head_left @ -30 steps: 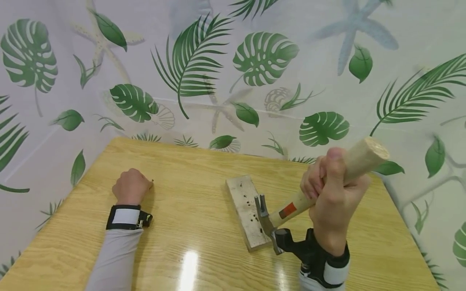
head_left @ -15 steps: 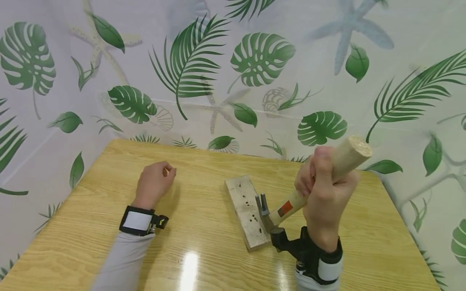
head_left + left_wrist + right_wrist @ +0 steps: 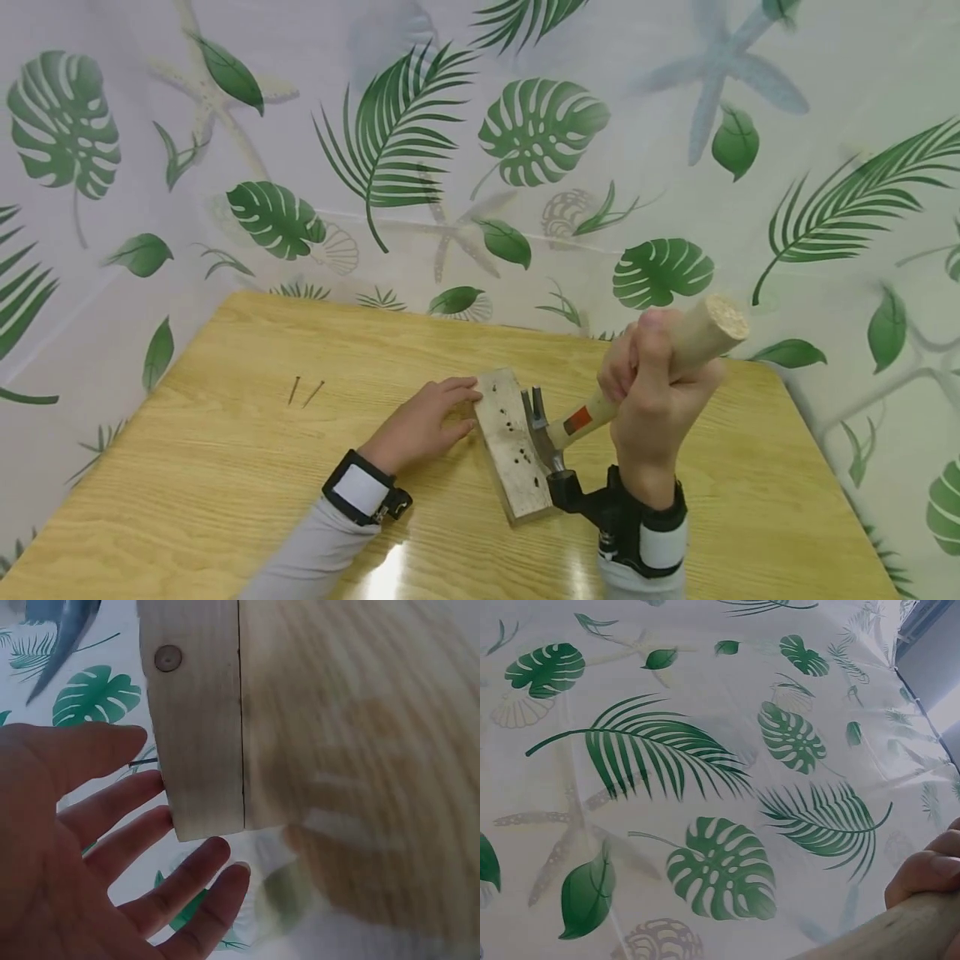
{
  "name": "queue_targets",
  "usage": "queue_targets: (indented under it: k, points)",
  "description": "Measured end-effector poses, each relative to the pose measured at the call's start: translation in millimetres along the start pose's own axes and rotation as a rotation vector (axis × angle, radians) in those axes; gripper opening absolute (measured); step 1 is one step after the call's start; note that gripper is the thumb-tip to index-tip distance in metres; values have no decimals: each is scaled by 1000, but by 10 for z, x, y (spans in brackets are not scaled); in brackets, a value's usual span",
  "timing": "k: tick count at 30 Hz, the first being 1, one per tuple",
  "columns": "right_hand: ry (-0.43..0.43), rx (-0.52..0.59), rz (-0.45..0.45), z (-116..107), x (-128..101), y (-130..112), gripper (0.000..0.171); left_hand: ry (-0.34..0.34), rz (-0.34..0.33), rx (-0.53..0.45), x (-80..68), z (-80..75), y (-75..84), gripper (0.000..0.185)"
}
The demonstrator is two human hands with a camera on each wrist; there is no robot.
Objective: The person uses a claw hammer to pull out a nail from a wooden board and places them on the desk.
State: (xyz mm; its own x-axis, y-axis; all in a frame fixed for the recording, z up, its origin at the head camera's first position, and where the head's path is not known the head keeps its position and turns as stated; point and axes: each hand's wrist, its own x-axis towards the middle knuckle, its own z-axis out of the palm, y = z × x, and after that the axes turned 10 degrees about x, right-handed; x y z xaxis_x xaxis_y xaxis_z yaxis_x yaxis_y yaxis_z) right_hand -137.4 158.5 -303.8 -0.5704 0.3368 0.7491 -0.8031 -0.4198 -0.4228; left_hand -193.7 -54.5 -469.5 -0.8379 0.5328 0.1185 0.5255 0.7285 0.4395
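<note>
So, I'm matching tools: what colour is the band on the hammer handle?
Red-orange, on the pale wooden hammer handle near the head; the head view shows it best.

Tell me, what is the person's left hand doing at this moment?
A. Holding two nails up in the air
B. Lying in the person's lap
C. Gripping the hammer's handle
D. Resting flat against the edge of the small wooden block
D: the left hand lies with straight fingers against the side of the pale rectangular wooden block, while the right hand grips the wooden-handled claw hammer.
</note>
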Motion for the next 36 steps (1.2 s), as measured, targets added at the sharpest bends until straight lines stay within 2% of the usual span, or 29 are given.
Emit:
queue_targets:
  k: [2,8,13,17,21,28,32,36]
  points:
    - [-24,-6,-1,-3,-21,103,26,-5,3,12,-3,15,-1,41]
    - [-89,-90,23,-47,-19,361,42,-1,1,-34,-3,11,-1,38]
    - [-135,-183,167,-59,59,576,42,5,8,-68,9,26,16,37]
    - [-177,-271,322,4,181,836,37,5,-14,-56,-9,19,8,36]
    - [-223,-335,442,77,310,1125,41,8,-15,-37,-27,-1,-33,36]
    - [-238,-398,551,52,462,1476,49,10,-9,-50,29,10,-45,35]
    - [-241,-442,605,62,465,1596,49,32,2,-89,19,33,-61,40]
    - [-275,-504,621,114,470,1639,46,39,-9,-95,10,50,-75,36]
